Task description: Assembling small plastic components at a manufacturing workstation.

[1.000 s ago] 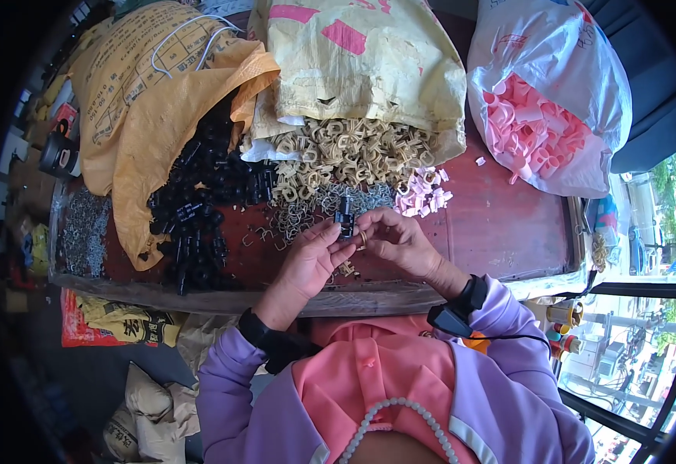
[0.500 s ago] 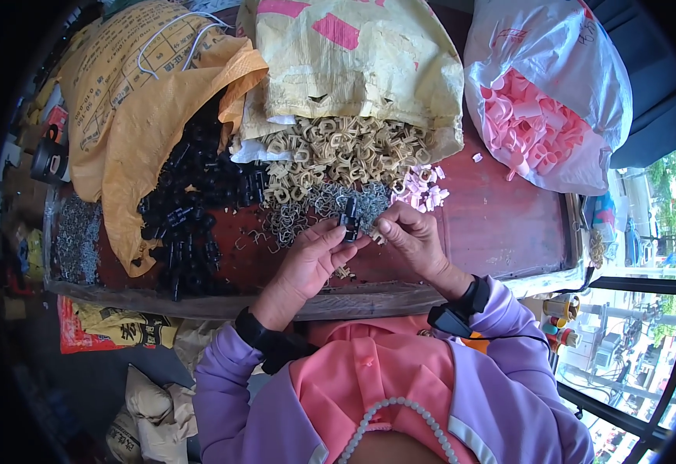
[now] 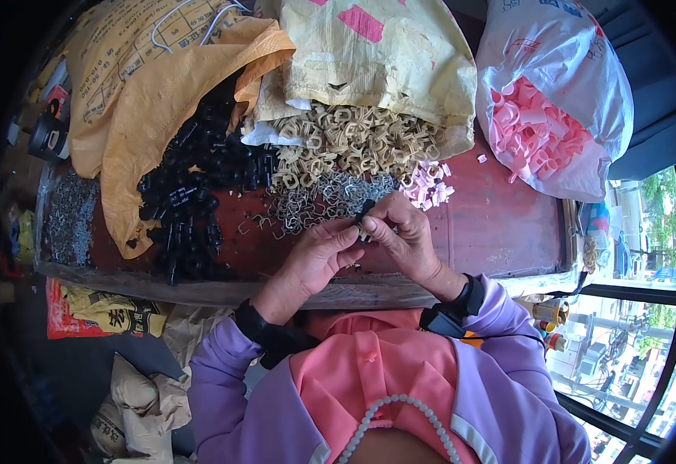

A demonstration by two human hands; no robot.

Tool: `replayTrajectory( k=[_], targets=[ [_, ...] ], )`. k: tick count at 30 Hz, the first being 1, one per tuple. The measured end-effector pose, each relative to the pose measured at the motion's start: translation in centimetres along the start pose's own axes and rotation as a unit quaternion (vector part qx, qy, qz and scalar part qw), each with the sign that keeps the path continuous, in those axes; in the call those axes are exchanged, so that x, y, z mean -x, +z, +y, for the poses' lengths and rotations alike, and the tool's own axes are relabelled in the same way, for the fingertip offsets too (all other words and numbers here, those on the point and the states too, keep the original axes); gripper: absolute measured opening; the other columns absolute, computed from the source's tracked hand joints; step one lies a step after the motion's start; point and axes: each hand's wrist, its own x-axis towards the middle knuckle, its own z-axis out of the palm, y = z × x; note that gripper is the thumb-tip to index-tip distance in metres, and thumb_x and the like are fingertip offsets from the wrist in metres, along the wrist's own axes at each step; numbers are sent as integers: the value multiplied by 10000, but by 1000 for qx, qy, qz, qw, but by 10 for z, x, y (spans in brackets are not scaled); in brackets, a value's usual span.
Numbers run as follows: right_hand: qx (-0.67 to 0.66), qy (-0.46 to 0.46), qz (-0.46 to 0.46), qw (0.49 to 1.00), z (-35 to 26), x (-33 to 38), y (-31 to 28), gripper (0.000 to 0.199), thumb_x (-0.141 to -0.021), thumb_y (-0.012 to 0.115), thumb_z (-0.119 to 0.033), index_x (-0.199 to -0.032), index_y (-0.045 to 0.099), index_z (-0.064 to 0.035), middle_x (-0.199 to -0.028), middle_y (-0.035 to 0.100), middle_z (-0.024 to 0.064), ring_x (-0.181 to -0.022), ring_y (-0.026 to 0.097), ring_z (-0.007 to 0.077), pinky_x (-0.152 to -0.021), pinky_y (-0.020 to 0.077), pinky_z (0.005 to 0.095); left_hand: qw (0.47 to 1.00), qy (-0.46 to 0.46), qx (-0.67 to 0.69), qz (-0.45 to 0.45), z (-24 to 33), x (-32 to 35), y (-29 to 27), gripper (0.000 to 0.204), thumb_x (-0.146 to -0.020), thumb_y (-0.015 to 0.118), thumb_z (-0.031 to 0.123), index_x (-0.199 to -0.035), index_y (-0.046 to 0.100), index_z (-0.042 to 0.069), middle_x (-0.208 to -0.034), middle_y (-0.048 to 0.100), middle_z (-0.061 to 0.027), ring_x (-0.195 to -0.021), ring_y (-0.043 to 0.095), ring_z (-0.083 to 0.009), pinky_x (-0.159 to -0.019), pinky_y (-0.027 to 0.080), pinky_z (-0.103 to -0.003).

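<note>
Over the near part of the table, my left hand [image 3: 314, 257] is closed on a small black plastic fitting [image 3: 365, 210], held between thumb and fingers. Thumb and forefinger of my right hand [image 3: 406, 238] pinch at the same fitting from the right and cover much of it. Any small piece between these fingertips is too hidden to name. Just beyond the hands lie a heap of bent metal clips [image 3: 345, 189] and a larger heap of beige plastic clips [image 3: 353, 143]. Small pale pink pieces [image 3: 427, 185] sit to their right.
Black fittings [image 3: 187, 209] spill from an orange woven sack [image 3: 133, 155] at left. A yellowish sack [image 3: 369, 66] stands behind the beige heap. Pink parts [image 3: 539, 131] fill a white bag [image 3: 585, 77] at far right. More metal pieces [image 3: 71, 220] lie on the red table's [image 3: 500, 240] left end.
The black fitting has gone from upright and plainly visible to tilted and mostly covered. My right hand has moved left, its fingertips now against the fitting. The view has shifted slightly.
</note>
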Motion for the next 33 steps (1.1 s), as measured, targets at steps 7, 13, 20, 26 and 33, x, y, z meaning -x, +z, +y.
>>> replayTrajectory(
  k=[7,13,20,26,33],
  targets=[
    [-101,125,25,987,3,7,-1,206,-760,605,-160,-658,481,-32,-629,444,-8,-565,416,50,-486,356,200,999,-31,-1,8,-4,1,1,233,-811,518,146,-1025,514,55,-971,548,-41,-876,554,-161,-688,485,-220],
    [-128,198,-33,971,7,2,-10,223,-755,613,-165,-644,469,-37,-611,432,-24,-550,387,34,-462,340,192,999,-43,4,32,-6,-2,7,223,-809,523,152,-1004,521,44,-942,558,-63,-846,571,-191,-663,489,-213],
    [-48,157,-19,986,30,15,-34,138,-780,579,-143,-767,494,-36,-676,485,-14,-544,440,44,-467,358,189,992,-92,-53,67,4,-11,19,187,-808,518,144,-954,533,27,-886,578,-93,-782,588,-202,-627,493,-223],
    [356,47,-13,933,41,18,-103,161,-743,577,-123,-868,514,-45,-727,517,69,-615,534,179,-507,431,285,991,-78,-63,92,8,-20,8,198,-801,502,157,-943,532,22,-869,584,-126,-761,589,-200,-621,494,-236],
    [478,-8,-15,878,78,24,-106,149,-730,551,-136,-858,540,-61,-776,505,98,-668,535,284,-545,447,349,991,-84,-62,88,7,-26,15,204,-798,502,159,-947,529,23,-868,583,-131,-753,588,-194,-617,494,-237]
  ],
)
